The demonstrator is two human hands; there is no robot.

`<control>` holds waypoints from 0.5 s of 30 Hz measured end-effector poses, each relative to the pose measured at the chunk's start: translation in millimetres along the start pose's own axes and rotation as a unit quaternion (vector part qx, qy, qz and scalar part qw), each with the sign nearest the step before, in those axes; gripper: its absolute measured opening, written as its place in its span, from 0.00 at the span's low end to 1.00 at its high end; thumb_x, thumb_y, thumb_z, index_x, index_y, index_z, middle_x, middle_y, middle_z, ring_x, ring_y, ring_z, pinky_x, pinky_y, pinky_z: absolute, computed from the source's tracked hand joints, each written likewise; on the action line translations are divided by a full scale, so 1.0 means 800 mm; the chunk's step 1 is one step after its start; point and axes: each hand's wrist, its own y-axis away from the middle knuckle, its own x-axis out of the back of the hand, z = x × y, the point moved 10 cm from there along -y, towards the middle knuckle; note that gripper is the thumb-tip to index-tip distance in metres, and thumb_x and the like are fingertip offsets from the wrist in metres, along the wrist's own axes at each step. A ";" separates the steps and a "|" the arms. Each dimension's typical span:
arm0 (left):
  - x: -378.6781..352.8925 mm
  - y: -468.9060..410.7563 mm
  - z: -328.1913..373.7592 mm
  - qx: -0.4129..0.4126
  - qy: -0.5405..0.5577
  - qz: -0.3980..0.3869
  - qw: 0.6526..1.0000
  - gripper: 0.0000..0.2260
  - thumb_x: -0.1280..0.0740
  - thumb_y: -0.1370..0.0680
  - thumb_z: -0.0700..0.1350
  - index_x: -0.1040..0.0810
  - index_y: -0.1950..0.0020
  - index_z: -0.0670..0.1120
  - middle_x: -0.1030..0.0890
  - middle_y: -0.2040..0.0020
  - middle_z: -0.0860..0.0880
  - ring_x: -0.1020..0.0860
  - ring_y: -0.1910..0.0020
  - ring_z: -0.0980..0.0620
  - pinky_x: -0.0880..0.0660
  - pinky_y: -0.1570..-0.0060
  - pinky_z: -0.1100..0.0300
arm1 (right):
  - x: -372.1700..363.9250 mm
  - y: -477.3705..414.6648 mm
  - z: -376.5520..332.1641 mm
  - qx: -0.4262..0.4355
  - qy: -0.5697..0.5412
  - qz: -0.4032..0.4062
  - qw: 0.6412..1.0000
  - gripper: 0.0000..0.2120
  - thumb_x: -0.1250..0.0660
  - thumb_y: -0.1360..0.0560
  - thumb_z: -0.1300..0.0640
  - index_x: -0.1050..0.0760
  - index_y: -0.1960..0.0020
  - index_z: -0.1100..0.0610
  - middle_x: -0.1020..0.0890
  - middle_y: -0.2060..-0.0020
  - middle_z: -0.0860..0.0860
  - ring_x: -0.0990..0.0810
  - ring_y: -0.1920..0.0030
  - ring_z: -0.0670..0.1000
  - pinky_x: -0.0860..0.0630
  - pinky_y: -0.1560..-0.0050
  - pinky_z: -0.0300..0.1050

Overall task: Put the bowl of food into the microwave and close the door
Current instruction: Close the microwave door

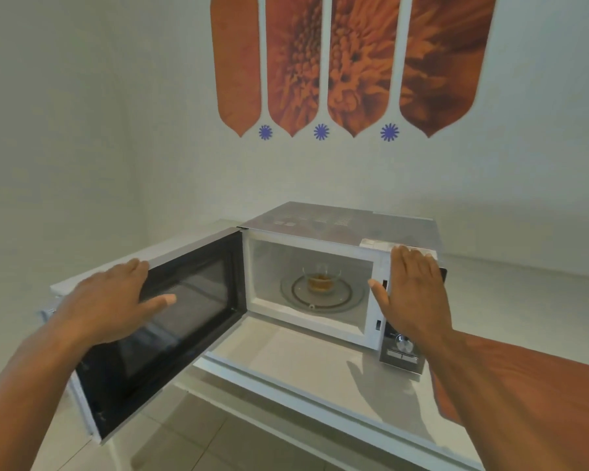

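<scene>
The microwave [323,266] stands on the white worktop [303,362] with its door [170,317] swung wide to the left. The left hand [113,300] lies over the door's top edge, fingers spread, its grip apart and clamped on nothing. The right hand [412,290] rests flat against the control panel [402,351], grip likewise apart. Between the two hands, further back, the glass bowl [321,278] (amber food inside) sits on the turntable [320,294] in the cavity.
</scene>
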 end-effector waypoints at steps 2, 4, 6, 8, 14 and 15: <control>0.006 0.008 0.010 -0.003 0.032 -0.016 0.999 0.51 0.52 0.27 0.79 0.38 0.15 0.45 0.31 0.15 0.44 0.27 0.20 0.42 0.28 0.24 0.43 | 0.000 0.001 0.003 0.003 -0.005 -0.001 1.000 0.39 0.47 0.19 0.32 0.41 0.19 0.58 0.32 0.21 0.58 0.34 0.21 0.62 0.42 0.18 0.60; 0.008 0.018 0.023 0.000 0.066 -0.034 0.997 0.49 0.53 0.25 0.78 0.36 0.15 0.45 0.32 0.15 0.44 0.28 0.19 0.42 0.30 0.22 0.41 | 0.000 0.003 0.004 0.008 -0.007 -0.007 1.000 0.39 0.48 0.19 0.32 0.42 0.18 0.59 0.33 0.20 0.58 0.36 0.19 0.62 0.44 0.17 0.60; 0.014 0.030 0.036 -0.001 0.094 -0.039 0.995 0.47 0.54 0.25 0.78 0.29 0.23 0.44 0.25 0.20 0.43 0.23 0.26 0.42 0.27 0.25 0.41 | -0.001 0.004 0.003 0.016 -0.002 -0.016 1.000 0.40 0.50 0.19 0.32 0.44 0.17 0.59 0.36 0.18 0.58 0.38 0.18 0.62 0.45 0.17 0.60; 0.019 0.041 0.050 -0.011 0.122 -0.044 0.991 0.49 0.56 0.28 0.80 0.26 0.27 0.44 0.22 0.24 0.42 0.22 0.29 0.42 0.28 0.26 0.42 | 0.000 0.005 0.001 0.028 0.002 -0.025 0.999 0.40 0.51 0.18 0.33 0.45 0.16 0.59 0.38 0.17 0.58 0.40 0.17 0.61 0.46 0.17 0.60; 0.022 0.068 0.109 -0.078 0.153 -0.119 0.978 0.62 0.62 0.36 0.88 0.33 0.17 0.49 0.33 0.14 0.50 0.33 0.17 0.47 0.40 0.19 0.45 | 0.001 0.004 0.001 0.043 -0.019 -0.050 0.998 0.40 0.56 0.18 0.33 0.47 0.15 0.57 0.40 0.16 0.56 0.43 0.16 0.59 0.48 0.16 0.59; 0.022 0.069 0.123 -0.095 0.158 -0.118 0.976 0.60 0.62 0.36 0.88 0.30 0.20 0.51 0.29 0.18 0.52 0.29 0.23 0.49 0.38 0.22 0.47 | 0.002 0.004 0.002 0.045 -0.027 -0.053 0.997 0.41 0.58 0.19 0.32 0.46 0.15 0.57 0.40 0.16 0.56 0.43 0.16 0.59 0.48 0.16 0.59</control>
